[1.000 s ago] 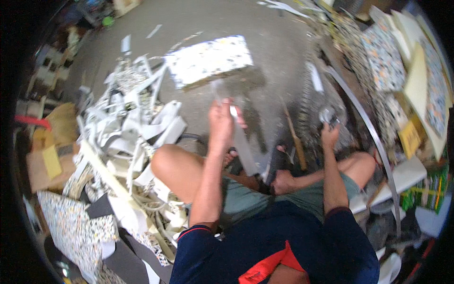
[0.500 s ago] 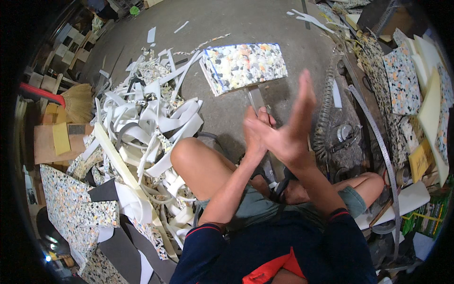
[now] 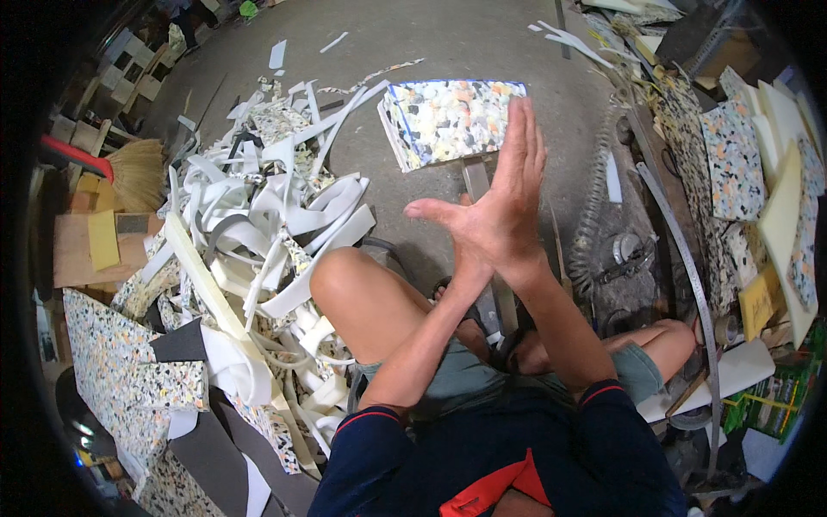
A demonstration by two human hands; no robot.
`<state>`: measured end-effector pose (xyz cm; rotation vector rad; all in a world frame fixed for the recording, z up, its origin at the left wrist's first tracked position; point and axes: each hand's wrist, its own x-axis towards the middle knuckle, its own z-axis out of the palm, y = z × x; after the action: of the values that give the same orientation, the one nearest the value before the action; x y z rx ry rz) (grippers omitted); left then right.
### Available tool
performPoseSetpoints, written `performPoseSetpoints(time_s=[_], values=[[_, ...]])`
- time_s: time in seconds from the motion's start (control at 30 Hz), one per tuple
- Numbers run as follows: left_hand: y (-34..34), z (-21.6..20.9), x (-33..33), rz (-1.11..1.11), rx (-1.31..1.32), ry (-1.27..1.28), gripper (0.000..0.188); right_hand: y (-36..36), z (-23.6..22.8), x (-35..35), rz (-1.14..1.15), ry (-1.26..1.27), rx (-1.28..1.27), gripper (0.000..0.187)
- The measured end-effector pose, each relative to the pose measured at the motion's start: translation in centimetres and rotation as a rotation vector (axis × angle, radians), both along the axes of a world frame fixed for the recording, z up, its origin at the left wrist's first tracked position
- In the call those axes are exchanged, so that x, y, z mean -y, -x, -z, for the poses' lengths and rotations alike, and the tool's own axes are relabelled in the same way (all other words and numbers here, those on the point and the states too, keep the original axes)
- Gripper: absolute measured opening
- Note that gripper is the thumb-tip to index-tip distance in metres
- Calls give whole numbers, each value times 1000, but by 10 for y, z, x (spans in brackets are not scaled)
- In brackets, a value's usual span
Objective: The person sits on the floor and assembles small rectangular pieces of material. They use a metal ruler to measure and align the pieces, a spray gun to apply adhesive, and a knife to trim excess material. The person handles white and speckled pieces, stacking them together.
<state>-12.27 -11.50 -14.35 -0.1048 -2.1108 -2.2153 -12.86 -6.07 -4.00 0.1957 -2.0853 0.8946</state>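
My right hand (image 3: 504, 194) is raised with its fingers stretched upward and its thumb out to the left, holding nothing. Behind it, my left hand (image 3: 472, 263) is mostly covered; its fingers are hidden, so its grip cannot be made out. Just beyond both hands lies a speckled foam block (image 3: 452, 121) with blue lines along its edges and layers showing at its left side. A flat metal bar (image 3: 475, 179) runs from the block's near edge down behind my hands toward my feet.
A heap of white foam offcuts (image 3: 284, 207) lies to my left, with a straw broom (image 3: 138, 177) beyond it. Speckled foam sheets (image 3: 112, 362) lie nearer. On the right are a coiled hose (image 3: 594, 207), a long curved strip (image 3: 689, 250) and leaning foam pieces (image 3: 732, 155).
My right hand has swung leftward and now covers most of my left hand, whose fingers showed near the bar before. The foam block appears slightly shifted to the right.
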Motion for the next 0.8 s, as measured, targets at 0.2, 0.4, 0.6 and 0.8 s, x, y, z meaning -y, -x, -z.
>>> performPoseSetpoints(time_s=[0.2,0.4,0.6,0.8], values=[[-4,-10,7,37,13,-2,37,17,-4,11,123,-33,101,141],[2,-11,-5,98,87,-10,41,-54,-35,-86,-5,-131,-16,129],[22,-15,55,196,53,-171,43,-258,-31,-266,486,295,124,25],[28,-25,64,435,137,-361,43,-439,174,-308,825,366,851,36]])
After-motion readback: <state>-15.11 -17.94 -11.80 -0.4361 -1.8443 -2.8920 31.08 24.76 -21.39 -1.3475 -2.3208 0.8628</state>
